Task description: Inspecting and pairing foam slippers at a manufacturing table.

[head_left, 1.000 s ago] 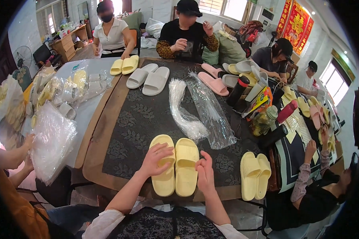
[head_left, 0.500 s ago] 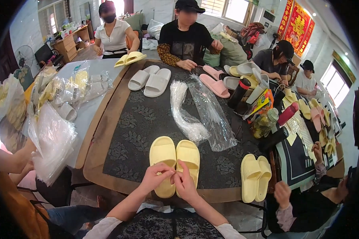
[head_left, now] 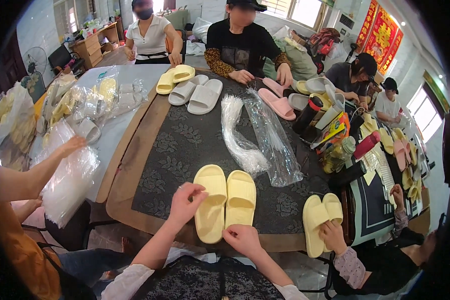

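A pair of yellow slide slippers lies before me, soles down and toes away. My left hand is at the outer side of the left slipper, its fingers bent in a pinch by the strap; what they hold, if anything, is too small to make out. At the heel of the right slipper, my right hand is closed, thumb and fingers on the heel edge. Beyond lie a bundle of thin clear plastic strips and a clear plastic bag.
A co-worker's hand touches another yellow pair on my right. Grey slippers and pink slippers lie farther back. Bottles stand at the right. On my left, a co-worker handles clear bags.
My hands have parted from their pinch together, the left going up-left, the right down to the heel. The co-worker's hand on the right has reached the other yellow pair.
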A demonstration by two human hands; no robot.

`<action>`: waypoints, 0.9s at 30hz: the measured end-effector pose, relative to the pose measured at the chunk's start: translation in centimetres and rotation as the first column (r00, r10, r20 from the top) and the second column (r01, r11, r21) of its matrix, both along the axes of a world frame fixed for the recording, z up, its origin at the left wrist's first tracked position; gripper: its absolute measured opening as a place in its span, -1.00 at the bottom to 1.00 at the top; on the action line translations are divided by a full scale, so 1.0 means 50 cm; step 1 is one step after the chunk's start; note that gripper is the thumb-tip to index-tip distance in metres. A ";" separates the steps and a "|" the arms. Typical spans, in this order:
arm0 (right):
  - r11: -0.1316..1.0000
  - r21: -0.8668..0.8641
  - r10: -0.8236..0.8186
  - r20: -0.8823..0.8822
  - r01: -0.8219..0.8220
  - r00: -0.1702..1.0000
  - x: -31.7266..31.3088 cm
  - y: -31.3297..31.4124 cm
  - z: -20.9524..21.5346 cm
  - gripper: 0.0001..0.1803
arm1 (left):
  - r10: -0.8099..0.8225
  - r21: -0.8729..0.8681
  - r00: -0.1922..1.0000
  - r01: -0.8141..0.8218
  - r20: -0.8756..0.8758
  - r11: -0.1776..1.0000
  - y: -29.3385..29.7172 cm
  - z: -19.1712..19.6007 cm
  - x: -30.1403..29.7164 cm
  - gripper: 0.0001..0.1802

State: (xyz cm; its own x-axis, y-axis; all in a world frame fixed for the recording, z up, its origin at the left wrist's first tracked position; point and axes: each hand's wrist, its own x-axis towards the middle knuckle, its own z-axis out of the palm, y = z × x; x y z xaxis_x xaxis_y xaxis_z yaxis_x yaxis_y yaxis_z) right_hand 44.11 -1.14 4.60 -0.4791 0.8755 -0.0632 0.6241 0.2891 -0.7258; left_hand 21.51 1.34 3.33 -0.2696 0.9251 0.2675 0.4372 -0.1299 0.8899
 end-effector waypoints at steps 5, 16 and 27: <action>0.988 0.147 -0.051 0.041 0.045 0.998 -0.039 0.041 -0.032 -0.70 | 0.051 0.002 0.945 -0.053 -0.324 0.999 0.062 0.001 -0.040 -0.73; 0.877 0.474 -0.176 0.162 0.080 0.971 -0.150 0.112 -0.079 -0.68 | -0.127 -0.248 0.732 -0.058 -0.670 0.967 0.176 -0.026 -0.008 -0.68; 0.994 -0.095 -0.070 -0.136 0.057 0.988 -0.041 0.076 -0.021 -0.67 | -0.013 -0.040 1.000 0.012 -0.024 0.999 0.209 -0.077 0.045 -0.82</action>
State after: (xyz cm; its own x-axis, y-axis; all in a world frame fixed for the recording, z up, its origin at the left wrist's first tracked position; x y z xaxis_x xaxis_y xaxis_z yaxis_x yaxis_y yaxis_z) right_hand 42.04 2.68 3.56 -0.4325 0.8981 -0.0802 0.5306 0.1816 -0.8279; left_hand 23.76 11.79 -0.51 -0.2514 0.9386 0.2363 0.4574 -0.0999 0.8836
